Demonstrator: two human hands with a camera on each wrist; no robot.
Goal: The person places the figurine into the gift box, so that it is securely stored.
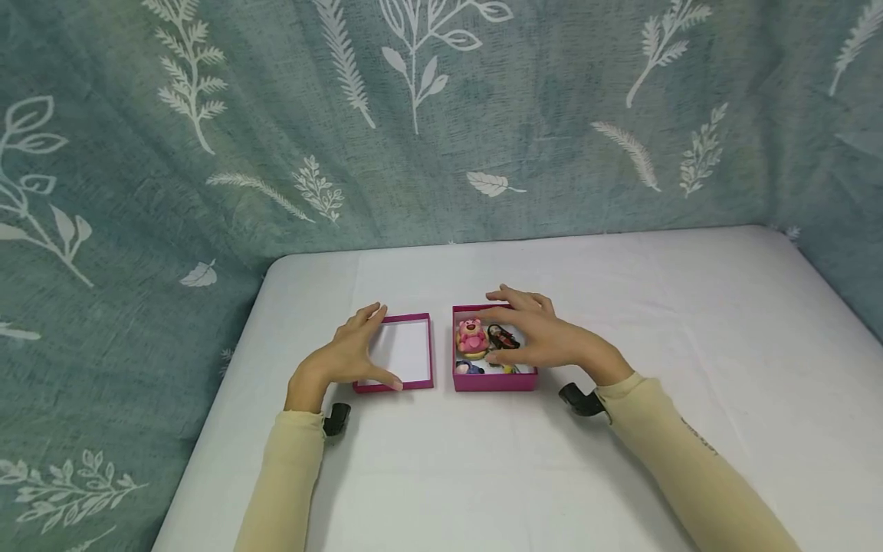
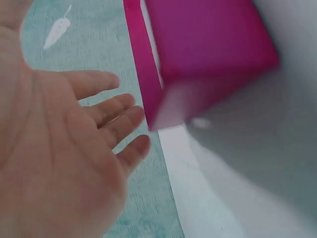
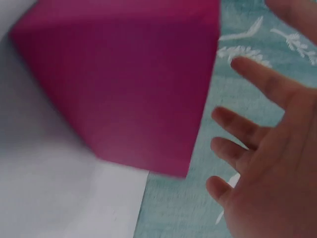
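A shallow magenta tray-like lid with a white inside lies on the table. My left hand is at its left side, fingers spread and thumb reaching along the near rim. In the left wrist view the left hand has loose, parted fingers beside magenta walls. To the right stands a deeper magenta box, holding a pink bear figure, a dark-haired figure and a blue one. My right hand spans its right side, partly hiding the contents; fingers look spread beside the box.
A white cloth covers the table. Behind and to the left hangs a green curtain with white leaf prints. Black wrist cameras, one under the left wrist and one under the right, sit close above the cloth.
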